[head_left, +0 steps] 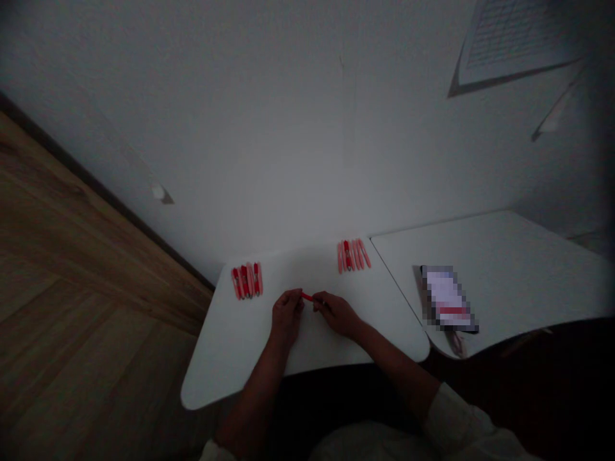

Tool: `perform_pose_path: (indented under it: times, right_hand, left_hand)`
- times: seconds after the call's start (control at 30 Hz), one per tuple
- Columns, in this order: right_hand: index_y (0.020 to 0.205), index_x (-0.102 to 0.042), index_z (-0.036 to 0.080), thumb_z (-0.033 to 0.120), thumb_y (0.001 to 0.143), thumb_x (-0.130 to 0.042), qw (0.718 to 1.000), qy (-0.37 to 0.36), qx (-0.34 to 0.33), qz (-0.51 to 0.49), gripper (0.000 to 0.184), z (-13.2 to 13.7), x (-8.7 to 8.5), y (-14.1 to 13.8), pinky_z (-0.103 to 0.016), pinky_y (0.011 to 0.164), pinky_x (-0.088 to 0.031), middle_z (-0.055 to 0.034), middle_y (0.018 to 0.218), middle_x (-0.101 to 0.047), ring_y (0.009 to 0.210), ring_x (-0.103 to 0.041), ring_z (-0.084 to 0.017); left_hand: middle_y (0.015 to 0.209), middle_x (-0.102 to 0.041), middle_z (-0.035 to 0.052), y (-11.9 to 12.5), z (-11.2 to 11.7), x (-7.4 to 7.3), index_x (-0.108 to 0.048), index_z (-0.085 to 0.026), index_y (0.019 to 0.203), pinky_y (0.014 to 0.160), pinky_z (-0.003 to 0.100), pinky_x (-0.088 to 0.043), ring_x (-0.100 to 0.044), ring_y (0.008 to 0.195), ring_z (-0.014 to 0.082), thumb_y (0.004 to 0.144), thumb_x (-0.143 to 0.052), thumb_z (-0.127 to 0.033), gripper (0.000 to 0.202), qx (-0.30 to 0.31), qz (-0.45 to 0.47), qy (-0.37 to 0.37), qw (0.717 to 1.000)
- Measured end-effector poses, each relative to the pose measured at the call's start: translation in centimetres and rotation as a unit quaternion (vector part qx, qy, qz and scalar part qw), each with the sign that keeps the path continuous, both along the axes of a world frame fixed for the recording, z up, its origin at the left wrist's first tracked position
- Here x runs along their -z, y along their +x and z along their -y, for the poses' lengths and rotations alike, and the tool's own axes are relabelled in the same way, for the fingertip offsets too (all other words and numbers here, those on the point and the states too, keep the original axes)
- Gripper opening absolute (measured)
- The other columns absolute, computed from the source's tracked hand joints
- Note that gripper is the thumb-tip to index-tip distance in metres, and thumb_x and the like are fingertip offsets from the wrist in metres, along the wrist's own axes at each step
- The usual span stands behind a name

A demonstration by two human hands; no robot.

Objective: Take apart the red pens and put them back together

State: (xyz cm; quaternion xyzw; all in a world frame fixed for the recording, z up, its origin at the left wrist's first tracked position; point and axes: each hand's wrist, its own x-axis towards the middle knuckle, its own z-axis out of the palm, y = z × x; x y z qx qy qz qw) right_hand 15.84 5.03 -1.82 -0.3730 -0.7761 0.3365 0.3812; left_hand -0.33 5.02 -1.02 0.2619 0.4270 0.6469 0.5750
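Between my two hands a slim red pen (307,296) is held level, just above the white table. My left hand (287,311) pinches its left end, and the fingers of my right hand (336,314) close on its right end. Both hands cover parts of the pen, so its tips are hidden. Beyond my left hand lies a row of several red and pink pens (244,282), side by side, some with silvery ends. Farther back on the right is another row of mostly pale pink pens (354,256), with one darker red among them.
The white table (221,358) stands against a grey wall (288,128). A second white table (519,269) adjoins it on the right, bearing a phone-like device (449,298) with a blurred screen. A printed sheet (519,38) hangs on the wall. Wooden flooring (120,358) is at left.
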Motion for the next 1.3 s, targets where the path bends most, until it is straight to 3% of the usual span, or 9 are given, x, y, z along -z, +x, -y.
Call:
perform_pose_path:
  times: [0.23,0.43,0.8,1.03,1.23,1.3]
  right_hand:
    - [0.123,-0.050,0.022,0.025,0.091,-0.043,1.000,-0.018,-0.008,-0.012,0.032,0.0,-0.1,0.1,-0.028,0.077,-0.044,-0.0036,0.089,-0.066,0.081,-0.061,-0.015]
    - [0.119,-0.055,0.021,0.025,0.093,-0.039,0.999,-0.015,-0.014,-0.030,0.031,0.0,-0.2,0.1,-0.027,0.077,-0.045,-0.0036,0.085,-0.066,0.079,-0.061,-0.014]
    - [0.114,-0.058,0.020,0.023,0.091,-0.043,1.000,-0.007,-0.007,-0.025,0.028,0.0,-0.3,0.1,-0.027,0.077,-0.045,-0.0034,0.084,-0.067,0.078,-0.061,-0.015]
    - [0.129,-0.049,0.023,0.022,0.090,-0.044,0.999,0.018,-0.013,-0.031,0.040,-0.2,0.6,0.1,-0.027,0.075,-0.047,-0.0018,0.086,-0.066,0.074,-0.060,-0.013]
    - [0.126,-0.053,0.024,0.021,0.092,-0.039,0.997,0.035,-0.019,-0.060,0.037,-0.4,0.8,0.0,-0.027,0.077,-0.047,-0.0015,0.083,-0.066,0.076,-0.061,-0.012]
    - [0.125,-0.054,0.023,0.021,0.092,-0.040,0.997,0.033,-0.015,-0.066,0.036,-0.4,0.8,0.0,-0.027,0.078,-0.047,-0.0015,0.083,-0.066,0.076,-0.061,-0.012]
  left_hand:
    - [0.066,-0.059,-0.0018,-0.1,-0.1,0.2,-0.066,-0.013,0.071,0.054,0.015,-0.043,-0.052,0.057,0.0044,0.062,-0.078,-0.026,0.020,0.011,-0.005,0.013,1.000]
    - [0.084,-0.066,0.0025,-0.2,0.1,0.0,-0.068,-0.017,0.093,0.062,0.020,-0.047,-0.058,0.065,0.0073,0.067,-0.075,-0.028,0.030,0.035,0.008,0.020,0.999]
    - [0.067,-0.059,-0.0017,0.0,0.0,0.1,-0.067,-0.013,0.073,0.055,0.017,-0.041,-0.050,0.058,0.0046,0.062,-0.078,-0.029,0.022,0.004,-0.042,-0.001,0.999]
    - [0.056,-0.052,-0.0050,0.1,0.1,0.1,-0.061,-0.013,0.065,0.050,0.016,-0.037,-0.046,0.051,0.0037,0.063,-0.077,-0.029,0.023,0.010,-0.048,0.019,0.999]
    - [0.079,-0.065,0.0017,-0.1,0.1,0.1,-0.067,-0.016,0.097,0.062,0.020,-0.046,-0.057,0.064,0.0075,0.066,-0.075,-0.031,0.035,0.043,-0.007,0.025,0.999]
    - [0.082,-0.066,0.0038,-0.2,0.1,0.3,-0.068,-0.014,0.093,0.063,0.020,-0.046,-0.058,0.066,0.0080,0.065,-0.076,-0.029,0.033,0.041,-0.006,0.020,0.999]
